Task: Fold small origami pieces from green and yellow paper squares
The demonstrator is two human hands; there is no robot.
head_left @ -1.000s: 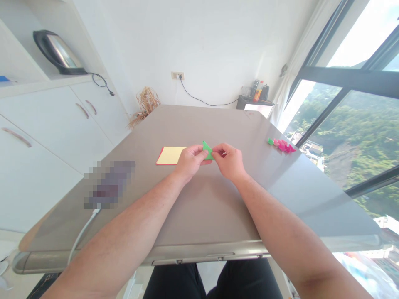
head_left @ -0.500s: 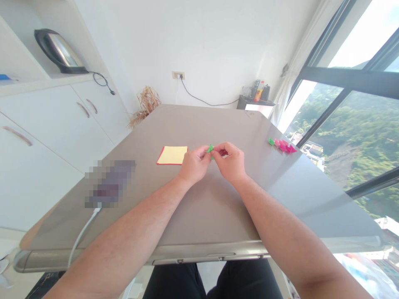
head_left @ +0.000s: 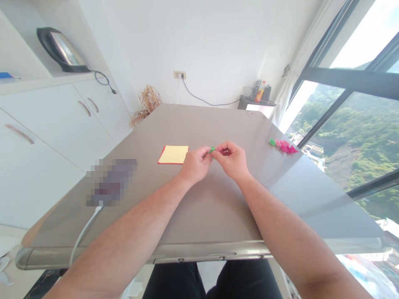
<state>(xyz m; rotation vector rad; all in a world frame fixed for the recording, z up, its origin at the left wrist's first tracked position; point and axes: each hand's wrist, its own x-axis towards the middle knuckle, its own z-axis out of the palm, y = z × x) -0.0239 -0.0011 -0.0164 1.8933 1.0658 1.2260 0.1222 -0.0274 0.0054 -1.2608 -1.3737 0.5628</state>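
Observation:
A small piece of folded green paper [head_left: 212, 149] is pinched between my two hands above the middle of the table. My left hand [head_left: 197, 165] grips it from the left with thumb and fingers closed. From the right, my right hand [head_left: 232, 160] pinches it too, fingertips almost meeting those of the left. Most of the paper is hidden behind the fingers. Just left of my left hand lies a stack of square paper [head_left: 173, 155], pale yellow on top with red at its edges. Several folded pink paper pieces [head_left: 286, 146] and a green one [head_left: 272, 142] sit at the table's right side.
On the grey table [head_left: 199, 216], a blurred-out object [head_left: 114, 180] with a white cable [head_left: 82, 232] lies at the left. A kettle [head_left: 65, 50] stands on the cabinet shelf. Bottles [head_left: 260, 91] stand on a small cabinet beyond the far edge. Windows [head_left: 358, 124] line the right.
The green paper showed as a flat triangular shape a second ago; now it is narrower and mostly covered by my fingers. My hands have drawn closer together around it.

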